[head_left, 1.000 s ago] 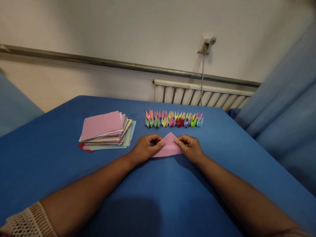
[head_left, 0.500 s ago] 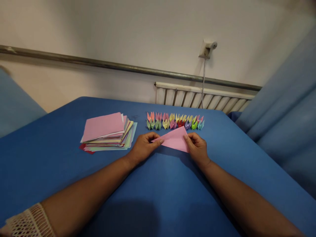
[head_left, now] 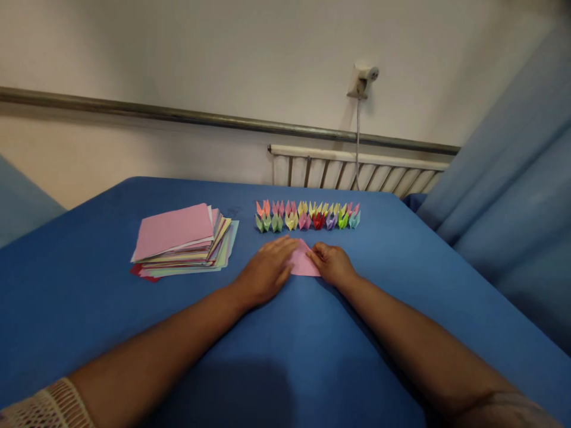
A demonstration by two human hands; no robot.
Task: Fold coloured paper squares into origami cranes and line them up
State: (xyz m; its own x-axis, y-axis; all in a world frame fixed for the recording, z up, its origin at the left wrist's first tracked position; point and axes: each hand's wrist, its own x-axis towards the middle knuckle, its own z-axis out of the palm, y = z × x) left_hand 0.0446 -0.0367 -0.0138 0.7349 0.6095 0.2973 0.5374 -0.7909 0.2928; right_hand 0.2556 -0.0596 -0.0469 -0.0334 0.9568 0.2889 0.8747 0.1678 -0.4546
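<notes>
A folded pink sheet of origami paper (head_left: 303, 262) lies on the blue table between my hands, its left part hidden under my left hand. My left hand (head_left: 268, 268) rests on it with the fingers stretched out and lying flat. At the paper's right edge, the fingers of my right hand (head_left: 332, 263) are bent together and grip it. Just beyond the hands stand two rows of small folded paper cranes (head_left: 304, 221) in several colours.
To the left sits a stack of coloured paper sheets (head_left: 173, 232), a pink one on top. Behind the blue table (head_left: 285, 351) are a radiator (head_left: 352, 159), a metal rail (head_left: 200, 119) and a wall socket (head_left: 360, 82) with a cord. A blue curtain (head_left: 504, 166) hangs at the right.
The pink paper has come down from between both hands onto the table. My left hand has let go its pinch and flattened over it; my right hand has moved left. The view has shifted slightly.
</notes>
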